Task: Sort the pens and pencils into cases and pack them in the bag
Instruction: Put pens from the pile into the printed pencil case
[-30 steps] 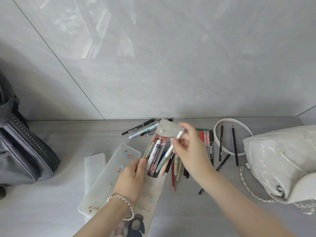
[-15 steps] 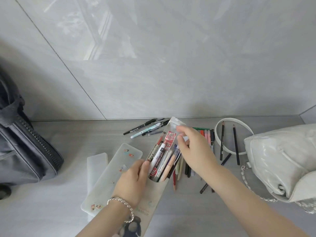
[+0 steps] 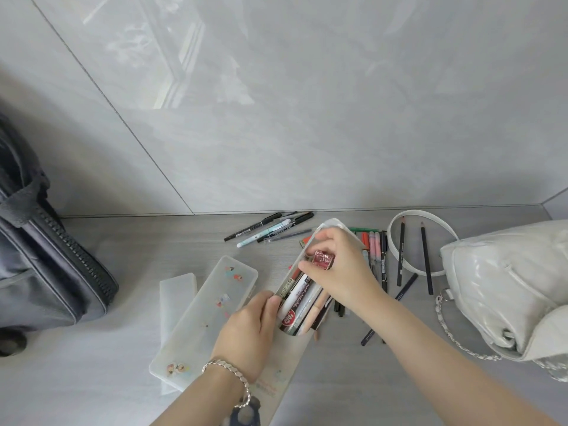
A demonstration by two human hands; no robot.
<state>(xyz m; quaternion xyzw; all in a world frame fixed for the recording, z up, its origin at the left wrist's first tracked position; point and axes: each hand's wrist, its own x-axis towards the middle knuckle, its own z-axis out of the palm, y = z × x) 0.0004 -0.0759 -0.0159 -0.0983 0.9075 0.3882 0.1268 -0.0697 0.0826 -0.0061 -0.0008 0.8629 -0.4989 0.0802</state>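
After slipping grey pen into clear soft plastic pouch [image 3: 289,358] at 6 o'clock: now pinching red-labelled item [image 3: 323,258] at pouch mouth with right hand [image 3: 341,275], gripping pouch side with left hand [image 3: 246,329]. Still to sort: loose black pens [image 3: 270,226] at 12 o'clock.

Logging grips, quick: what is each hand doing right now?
Left hand: grips the clear pouch by its side.
Right hand: pinches the red-labelled item inside that pouch.
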